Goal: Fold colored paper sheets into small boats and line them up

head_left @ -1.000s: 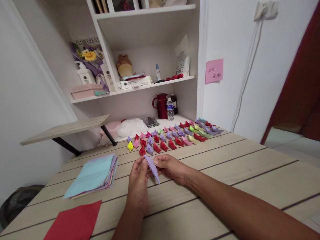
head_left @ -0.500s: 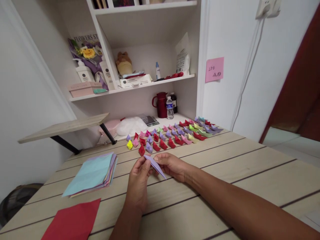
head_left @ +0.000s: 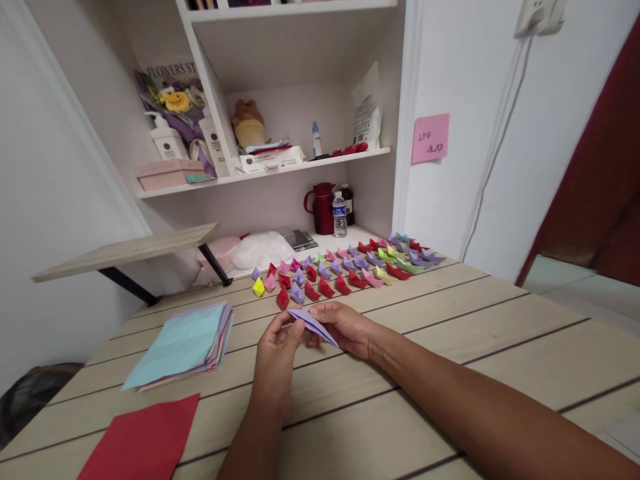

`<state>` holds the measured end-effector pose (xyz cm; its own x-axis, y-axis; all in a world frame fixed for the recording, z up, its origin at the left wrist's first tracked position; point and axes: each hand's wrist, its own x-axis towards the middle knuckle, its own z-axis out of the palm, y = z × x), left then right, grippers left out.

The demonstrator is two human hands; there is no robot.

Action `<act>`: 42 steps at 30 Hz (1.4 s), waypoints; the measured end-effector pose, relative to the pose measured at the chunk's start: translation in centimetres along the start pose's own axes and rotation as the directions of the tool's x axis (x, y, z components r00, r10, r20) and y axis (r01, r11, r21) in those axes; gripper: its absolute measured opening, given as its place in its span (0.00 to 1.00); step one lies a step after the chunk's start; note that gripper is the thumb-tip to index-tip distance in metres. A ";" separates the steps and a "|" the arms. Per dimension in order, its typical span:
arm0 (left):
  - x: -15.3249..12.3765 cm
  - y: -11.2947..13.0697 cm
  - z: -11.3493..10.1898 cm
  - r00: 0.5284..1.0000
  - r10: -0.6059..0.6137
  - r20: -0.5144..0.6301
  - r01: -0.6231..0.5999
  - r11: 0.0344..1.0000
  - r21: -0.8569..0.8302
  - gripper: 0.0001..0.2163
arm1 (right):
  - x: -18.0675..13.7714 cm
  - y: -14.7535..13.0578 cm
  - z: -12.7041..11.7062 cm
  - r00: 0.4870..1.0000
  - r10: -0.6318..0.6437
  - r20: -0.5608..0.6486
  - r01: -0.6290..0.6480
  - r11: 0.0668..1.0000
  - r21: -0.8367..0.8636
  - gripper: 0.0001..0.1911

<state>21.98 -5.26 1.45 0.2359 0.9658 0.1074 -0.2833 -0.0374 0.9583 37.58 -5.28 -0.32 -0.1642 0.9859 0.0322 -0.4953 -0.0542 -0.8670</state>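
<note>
A piece of folded purple paper [head_left: 315, 325], long and pointed at its ends, is held above the wooden table between both hands. My left hand [head_left: 280, 340] pinches its left part, thumb towards me. My right hand [head_left: 345, 327] grips the far right side, with some fingers hidden behind the paper. Just beyond the hands stand rows of small folded paper boats [head_left: 327, 287] in red, purple, pink, yellow and green. To the left lies a stack of coloured paper sheets [head_left: 180, 343] with light blue on top. Nearer me is a red paper sheet [head_left: 143, 437].
A small raised wooden shelf [head_left: 125, 253] on black legs stands at the table's left back. Behind the boats are a dark red jug [head_left: 321, 208], a water bottle [head_left: 339, 215] and a white plastic bag [head_left: 263, 251]. A pink note [head_left: 430, 139] is stuck on the wall.
The folded purple paper has turned slightly, its near right tip swinging up and to the right. Both hands keep hold of it, and the view has shifted a little.
</note>
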 end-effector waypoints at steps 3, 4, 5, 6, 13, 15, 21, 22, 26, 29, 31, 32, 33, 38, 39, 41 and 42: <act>-0.2 0.3 0.2 1.000 0.012 -0.005 -0.012 1.000 0.021 0.17 | 0.1 -0.1 -0.2 1.000 -0.001 -0.007 0.001 1.000 -0.011 0.17; -0.2 0.3 0.3 1.000 0.012 -0.008 -0.012 1.000 0.027 0.17 | 0.1 0.0 -0.2 1.000 -0.001 -0.009 0.000 1.000 -0.017 0.17; -0.2 0.3 0.3 1.000 0.010 -0.011 -0.010 1.000 0.030 0.18 | 0.1 0.0 -0.2 1.000 0.000 -0.011 0.000 1.000 -0.023 0.18; -0.2 0.2 0.3 1.000 0.007 -0.015 -0.006 0.999 0.032 0.19 | 0.1 0.1 -0.2 1.000 -0.003 -0.017 0.003 1.000 -0.030 0.18; 0.3 -0.8 0.0 0.998 -0.050 -0.038 0.052 0.998 0.044 0.20 | 0.2 0.6 0.5 0.995 -0.079 -0.057 0.071 0.990 -0.119 0.21; 0.5 -1.0 -0.1 0.997 -0.070 -0.039 0.071 0.996 0.049 0.19 | 0.3 0.7 0.6 0.991 -0.112 -0.079 0.100 0.983 -0.152 0.22; 0.6 -1.2 -0.4 0.993 -0.115 -0.013 0.115 0.989 0.096 0.16 | 0.5 0.6 0.3 0.967 -0.220 -0.131 0.178 0.944 -0.277 0.20; 0.5 -1.2 -0.4 0.993 -0.120 -0.007 0.120 0.987 0.110 0.14 | 0.5 0.6 0.3 0.962 -0.237 -0.132 0.189 0.934 -0.302 0.20; 0.4 -1.3 -0.5 0.991 -0.130 -0.015 0.131 0.975 0.182 0.09 | 0.6 0.9 0.4 0.945 -0.305 -0.116 0.233 0.879 -0.415 0.16; 0.5 -1.4 -0.5 0.993 -0.101 -0.059 0.112 0.969 0.220 0.09 | 0.7 1.2 0.5 0.913 -0.388 -0.130 0.276 0.818 -0.505 0.13; 0.6 -1.6 -0.7 0.993 -0.063 -0.102 0.085 0.969 0.230 0.08 | 0.7 1.1 0.4 0.873 -0.461 -0.162 0.301 0.769 -0.564 0.17; 0.7 -1.6 -0.7 0.991 -0.042 -0.126 0.070 0.970 0.231 0.08 | 0.6 1.1 0.4 0.850 -0.497 -0.175 0.312 0.742 -0.593 0.17; 0.7 -1.6 -0.8 0.988 -0.021 -0.150 0.055 0.971 0.232 0.08 | 0.5 0.9 0.5 0.829 -0.530 -0.181 0.322 0.715 -0.620 0.15; 0.8 -1.7 -1.2 0.967 0.070 -0.245 -0.016 0.976 0.217 0.08 | -0.9 0.2 1.9 0.783 -0.615 -0.089 0.389 0.597 -0.702 0.07; 0.8 -1.7 -1.3 0.962 0.083 -0.261 -0.027 0.977 0.213 0.09 | -1.2 0.1 2.3 0.784 -0.618 -0.060 0.403 0.580 -0.709 0.08; 0.9 -1.6 -1.5 0.951 0.102 -0.292 -0.040 0.977 0.209 0.11 | -1.9 0.2 3.1 0.799 -0.601 0.013 0.427 0.553 -0.716 0.11; 1.0 -1.6 -1.7 0.946 0.110 -0.305 -0.046 0.976 0.211 0.11 | -2.1 0.3 3.5 0.812 -0.581 0.054 0.436 0.544 -0.717 0.13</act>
<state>21.11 -3.84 -0.41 -0.0912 0.9877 0.1268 -0.0912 -0.1351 0.9866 34.81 -7.95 1.08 0.1087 0.8237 0.5565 0.2709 0.5140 -0.8139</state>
